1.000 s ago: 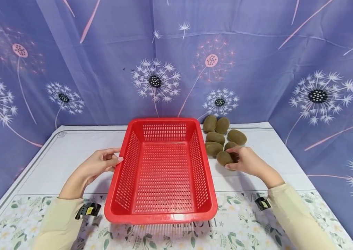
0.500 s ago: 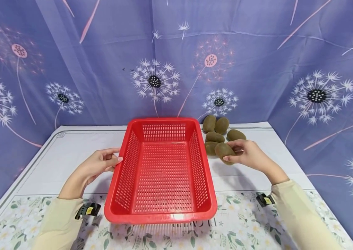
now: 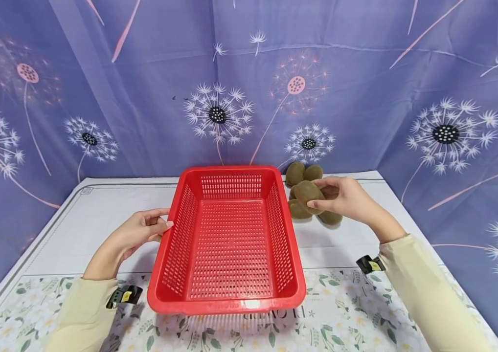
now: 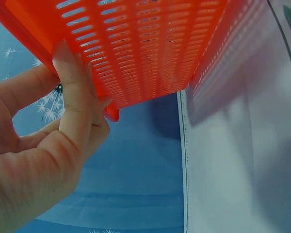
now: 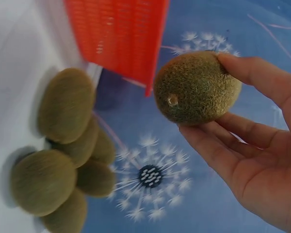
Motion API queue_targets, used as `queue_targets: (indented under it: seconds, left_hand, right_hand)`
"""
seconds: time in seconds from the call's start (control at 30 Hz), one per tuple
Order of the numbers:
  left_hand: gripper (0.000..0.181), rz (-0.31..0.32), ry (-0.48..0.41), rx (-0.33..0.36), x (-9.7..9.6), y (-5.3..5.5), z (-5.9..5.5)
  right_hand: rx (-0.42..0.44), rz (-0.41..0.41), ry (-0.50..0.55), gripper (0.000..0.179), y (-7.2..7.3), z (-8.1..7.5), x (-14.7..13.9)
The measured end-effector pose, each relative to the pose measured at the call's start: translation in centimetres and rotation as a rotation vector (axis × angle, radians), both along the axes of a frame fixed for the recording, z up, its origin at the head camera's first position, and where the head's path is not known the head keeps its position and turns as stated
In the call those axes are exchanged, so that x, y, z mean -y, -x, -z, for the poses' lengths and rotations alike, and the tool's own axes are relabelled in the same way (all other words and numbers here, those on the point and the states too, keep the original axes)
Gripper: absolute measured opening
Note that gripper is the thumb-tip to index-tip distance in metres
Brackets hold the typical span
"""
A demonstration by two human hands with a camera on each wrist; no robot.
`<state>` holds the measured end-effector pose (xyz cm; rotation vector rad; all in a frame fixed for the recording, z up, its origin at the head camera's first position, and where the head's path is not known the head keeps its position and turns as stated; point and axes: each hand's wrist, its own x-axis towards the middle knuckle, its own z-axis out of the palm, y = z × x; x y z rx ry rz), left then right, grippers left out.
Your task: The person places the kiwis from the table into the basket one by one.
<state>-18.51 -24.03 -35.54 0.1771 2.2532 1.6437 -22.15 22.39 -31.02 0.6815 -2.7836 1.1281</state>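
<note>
A red plastic basket (image 3: 231, 307) with slotted walls stands in the middle of the table, with nothing inside it. At its left rim my left hand (image 3: 136, 234) pinches the edge between thumb and fingers; the left wrist view shows fingers against the slotted wall (image 4: 150, 43). To the right of the basket, my right hand (image 3: 348, 200) holds a brown fuzzy kiwi (image 5: 196, 87) by thumb and fingertips, raised above the others. Several more kiwis (image 3: 300, 209) lie grouped on the table beside the basket's right wall, some partly hidden behind the held one.
The white table mat (image 3: 121, 195) meets a flowered cloth (image 3: 33, 313) along the front. A purple dandelion-print curtain (image 3: 152, 98) closes off the back and sides. Each forearm wears a dark wrist strap (image 3: 370, 264).
My right hand has lifted a kiwi off the table, raising it up and slightly left, above the other kiwis. The left hand and basket have stayed in place.
</note>
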Motion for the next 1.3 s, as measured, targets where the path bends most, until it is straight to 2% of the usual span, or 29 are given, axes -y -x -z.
queue_targets:
  seconds: [0.17, 0.33, 0.53, 0.7, 0.9, 1.3]
  left_hand:
    - [0.062, 0.006, -0.004, -0.001, 0.0, 0.1, 0.0]
    - [0.062, 0.008, -0.004, -0.003, 0.1, 0.1, 0.0]
    - [0.062, 0.002, 0.004, -0.003, 0.1, 0.0, 0.0]
    - [0.061, 0.001, 0.007, -0.002, 0.0, 0.0, -0.1]
    - [0.060, -0.005, 0.005, 0.003, 0.0, 0.1, 0.0]
    - [0.060, -0.006, -0.002, 0.007, -0.1, 0.1, -0.2]
  right_hand:
    - [0.002, -0.005, 0.007, 0.046, 0.5, -1.9, 1.3]
    - [0.042, -0.004, 0.030, 0.047, 0.8, -3.7, 3.2]
    - [0.050, -0.043, 0.062, 0.047, 1.4, -5.1, 5.7]
    - [0.071, -0.087, 0.080, 0.047, 1.8, -5.8, 7.7]
    - [0.058, -0.118, 0.072, 0.046, 1.8, -6.4, 10.1]
    - [0.074, -0.258, 0.062, 0.040, 1.8, -6.2, 14.7]
